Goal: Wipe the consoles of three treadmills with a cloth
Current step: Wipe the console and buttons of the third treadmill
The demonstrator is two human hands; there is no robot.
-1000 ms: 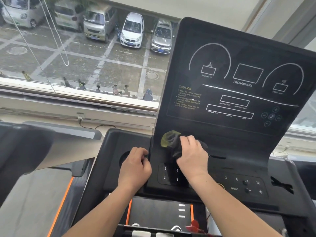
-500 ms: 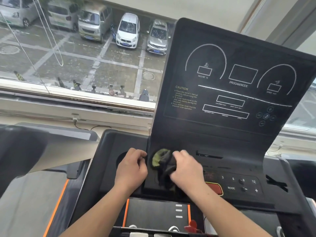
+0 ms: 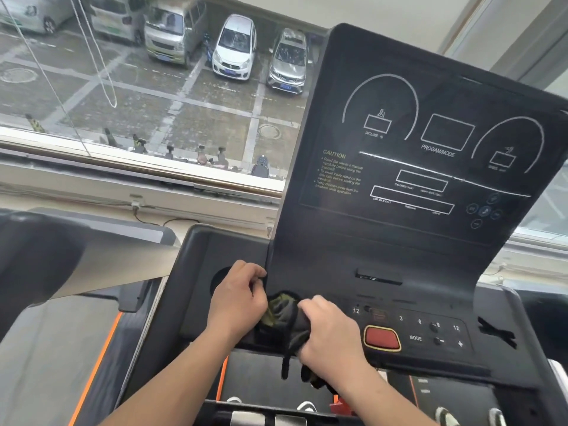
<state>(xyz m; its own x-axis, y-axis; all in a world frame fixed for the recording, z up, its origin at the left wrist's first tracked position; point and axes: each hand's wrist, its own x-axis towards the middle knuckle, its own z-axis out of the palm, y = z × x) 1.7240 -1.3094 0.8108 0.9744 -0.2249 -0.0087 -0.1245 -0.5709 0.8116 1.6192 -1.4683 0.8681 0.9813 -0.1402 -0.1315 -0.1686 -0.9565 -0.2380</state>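
A black treadmill console with white display outlines stands tilted in front of me. Below it runs a button panel with a red stop button. My right hand grips a dark grey and olive cloth, bunched on the left end of the button panel, with a strip of it hanging over the front edge. My left hand sits curled at the console's lower left corner, its fingertips at the console's edge and touching the cloth.
A round cup recess lies in the tray left of the console. Another treadmill's dark handrail crosses the left side. Behind is a window onto a car park. The belt runs below.
My right hand has drawn the cloth down from the console's lower face to the left end of the button panel. The red stop button has come into view. My left hand stays at the corner.
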